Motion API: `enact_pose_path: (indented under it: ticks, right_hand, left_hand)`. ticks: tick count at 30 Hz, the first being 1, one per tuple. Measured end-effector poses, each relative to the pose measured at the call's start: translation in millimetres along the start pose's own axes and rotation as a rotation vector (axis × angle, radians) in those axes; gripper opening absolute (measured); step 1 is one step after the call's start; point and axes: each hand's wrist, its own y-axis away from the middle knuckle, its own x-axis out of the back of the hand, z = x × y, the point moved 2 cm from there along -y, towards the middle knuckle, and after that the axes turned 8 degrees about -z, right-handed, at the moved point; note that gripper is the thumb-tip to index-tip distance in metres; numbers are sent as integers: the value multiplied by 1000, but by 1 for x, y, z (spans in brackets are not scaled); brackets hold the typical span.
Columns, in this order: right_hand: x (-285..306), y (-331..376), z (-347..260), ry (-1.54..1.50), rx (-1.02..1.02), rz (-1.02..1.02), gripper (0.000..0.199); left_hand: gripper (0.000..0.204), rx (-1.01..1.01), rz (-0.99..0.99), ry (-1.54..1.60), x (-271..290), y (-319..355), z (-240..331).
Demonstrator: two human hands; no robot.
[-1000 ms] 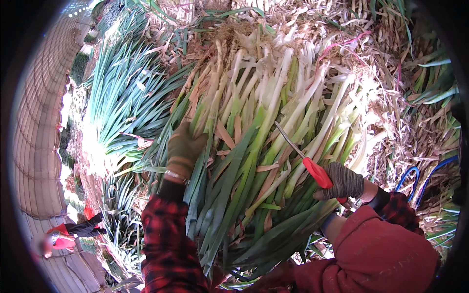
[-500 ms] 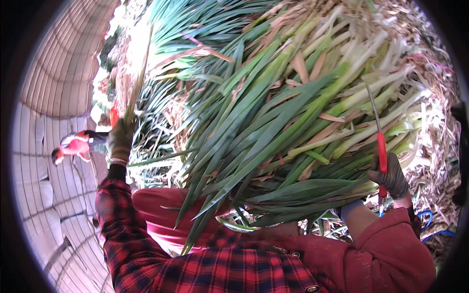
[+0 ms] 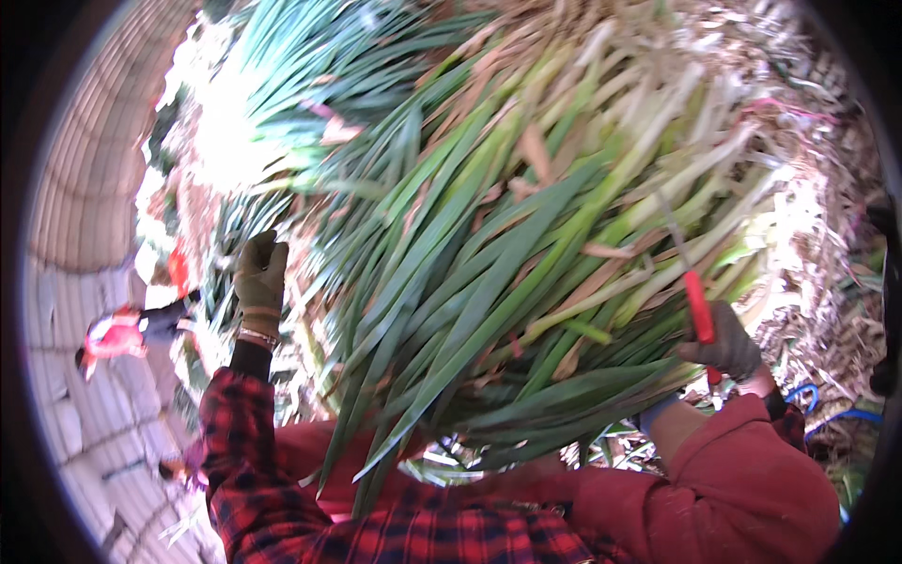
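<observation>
My left hand [image 3: 260, 282], in an olive work glove, is raised at the left beside the leaf tips; its bent fingers are a little apart and nothing shows in them. In my gloved right hand [image 3: 731, 346] is a knife with a red handle [image 3: 698, 305]. Its narrow blade [image 3: 675, 230] points up and away, over the pale stalks. A large heap of long green onions [image 3: 507, 254] lies before me, green leaves toward the left and white ends toward the right. Some leaves hang over my lap. Dry brown leaves [image 3: 536, 155] are mixed in.
More green onions [image 3: 348, 66] lie at the far left in bright sun. Dry husks and roots [image 3: 799, 254] cover the right side. Blue cord [image 3: 841, 415] lies at the lower right. A person in red [image 3: 117, 334] is beyond, near a ribbed covering [image 3: 94, 160].
The long dry stalk in my left hand is gone from it, and the fingers have loosened. My right hand still holds the knife. The whole view has shifted slightly.
</observation>
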Motion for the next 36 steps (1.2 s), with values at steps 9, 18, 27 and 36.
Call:
enact_pose_path:
  ticks: [9, 18, 27, 36]
  right_hand:
    - [5, -6, 2, -89, -54, -131, 49]
    - [5, -4, 0, -77, 21, -138, 61]
    - [13, 8, 4, -279, 59, -8, 60]
    - [7, 13, 13, -128, -29, -84, 60]
  left_hand:
    - [78, -269, -455, -291, -223, -117, 236]
    - [78, -155, -661, -426, -199, -145, 215]
    - [46, -197, -813, 257, -141, -46, 333]
    - [85, -239, -1063, -245, -220, -18, 318]
